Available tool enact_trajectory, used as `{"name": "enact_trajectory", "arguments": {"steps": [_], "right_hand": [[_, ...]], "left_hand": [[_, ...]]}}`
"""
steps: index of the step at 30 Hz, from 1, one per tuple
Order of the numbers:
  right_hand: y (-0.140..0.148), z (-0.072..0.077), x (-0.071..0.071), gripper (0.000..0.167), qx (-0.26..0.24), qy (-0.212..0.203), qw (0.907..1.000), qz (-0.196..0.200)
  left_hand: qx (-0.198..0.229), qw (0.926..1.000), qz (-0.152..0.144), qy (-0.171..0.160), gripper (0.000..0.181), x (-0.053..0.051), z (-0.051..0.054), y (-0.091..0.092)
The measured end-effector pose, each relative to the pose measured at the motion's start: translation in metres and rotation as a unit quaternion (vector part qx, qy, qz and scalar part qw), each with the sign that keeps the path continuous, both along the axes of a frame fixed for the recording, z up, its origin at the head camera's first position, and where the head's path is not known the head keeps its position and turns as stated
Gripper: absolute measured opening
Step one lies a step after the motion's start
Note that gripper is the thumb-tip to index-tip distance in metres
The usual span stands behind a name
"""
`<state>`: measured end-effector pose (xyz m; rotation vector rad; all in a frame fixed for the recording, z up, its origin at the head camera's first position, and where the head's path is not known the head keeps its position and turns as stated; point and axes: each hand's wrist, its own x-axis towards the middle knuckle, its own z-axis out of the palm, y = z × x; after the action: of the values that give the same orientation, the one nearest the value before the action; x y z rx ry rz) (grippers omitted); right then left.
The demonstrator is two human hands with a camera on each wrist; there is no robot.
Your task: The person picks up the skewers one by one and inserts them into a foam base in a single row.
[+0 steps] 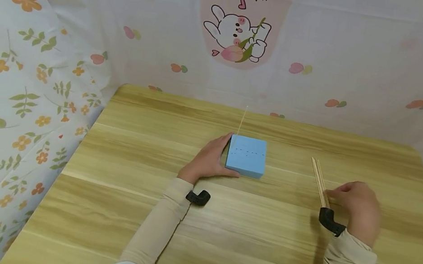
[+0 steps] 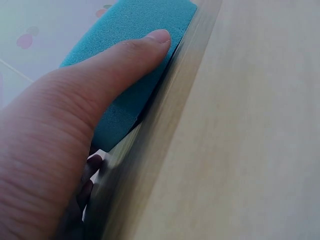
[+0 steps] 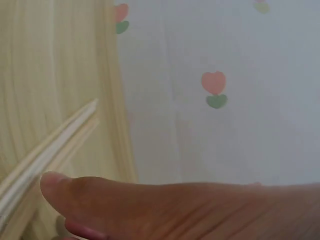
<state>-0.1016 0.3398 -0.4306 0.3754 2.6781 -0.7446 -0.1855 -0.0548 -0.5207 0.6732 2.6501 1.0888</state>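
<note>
A blue foam block (image 1: 247,153) with rows of small dark marks on its top sits on the table. One thin wooden stick (image 1: 242,120) stands up from its left part. My left hand (image 1: 209,157) holds the block at its left side. In the left wrist view the thumb (image 2: 125,62) lies along the block's near face; the other fingers are mostly hidden. Farther right, my right hand (image 1: 356,204) has its fingertips at a bundle of thin wooden sticks (image 1: 319,180). The right wrist view shows the thumb (image 3: 100,197) against the sticks; whether the fingers pinch any is hidden.
The wood-grain table (image 1: 253,238) ends at the back against a white printed curtain (image 1: 152,9). Another flowered cloth (image 1: 15,98) hangs on the left. A black wrist camera (image 1: 330,220) covers the near end of the stick bundle.
</note>
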Motion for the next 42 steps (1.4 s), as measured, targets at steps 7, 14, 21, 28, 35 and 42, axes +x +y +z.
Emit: {"name": "enact_trajectory", "arguments": {"steps": [7,14,21,28,35,42], "right_hand": [[-0.0014,-0.0058,-0.005,0.031,-0.005,-0.013,0.9999,-0.005],[-0.0005,-0.0071,-0.005,0.028,-0.016,-0.024,0.9994,-0.016],[-0.0002,-0.0066,-0.0066,0.027,-0.014,-0.023,0.9996,-0.013],[-0.0002,-0.0065,-0.0067,0.026,-0.019,-0.026,0.9994,-0.011],[0.001,-0.0077,-0.0079,0.029,-0.022,-0.037,0.9991,-0.001],[0.0007,-0.0071,-0.0064,0.034,-0.026,-0.041,0.9986,0.02]], "left_hand": [[0.003,1.0,-0.005,0.004,0.13,0.0007,0.0012,0.0004],[0.014,0.9997,-0.01,0.016,0.129,-0.0016,0.0007,0.0002],[0.018,0.9996,-0.009,0.02,0.129,-0.0017,0.0021,0.0004],[0.014,0.9998,-0.01,0.013,0.129,-0.0015,0.0033,0.0005],[0.012,0.9998,-0.007,0.012,0.129,-0.0013,0.0027,0.0001],[0.006,1.0,-0.005,-0.002,0.129,0.0015,0.0014,-0.0014]]}}
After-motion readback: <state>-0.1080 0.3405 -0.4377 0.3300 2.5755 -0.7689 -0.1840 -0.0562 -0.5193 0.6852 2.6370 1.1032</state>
